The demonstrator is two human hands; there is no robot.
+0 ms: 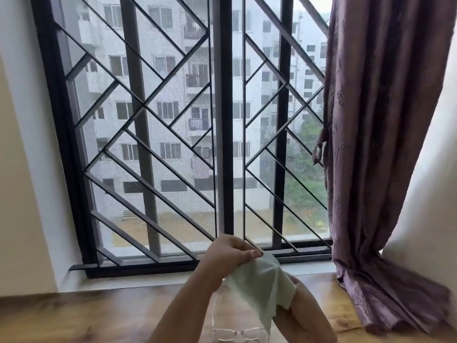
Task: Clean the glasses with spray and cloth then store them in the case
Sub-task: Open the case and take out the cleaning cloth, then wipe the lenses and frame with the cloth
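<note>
My left hand [230,254] is raised in front of the window sill and pinches the top corner of a pale green cleaning cloth [257,290] between thumb and fingers. The cloth hangs down and drapes over my right hand [304,310], which grips its lower edge near the bottom of the view. Clear-framed glasses [237,334] show just below the cloth, lenses at the bottom edge and one temple rising toward the cloth. Their upper part is hidden, so I cannot tell which hand holds them. No spray bottle or case is in view.
A wooden surface [99,315] runs under my hands up to a window with a black diagonal grille [153,144]. A purple curtain [378,169] hangs at the right and pools on the wood. White walls flank the window.
</note>
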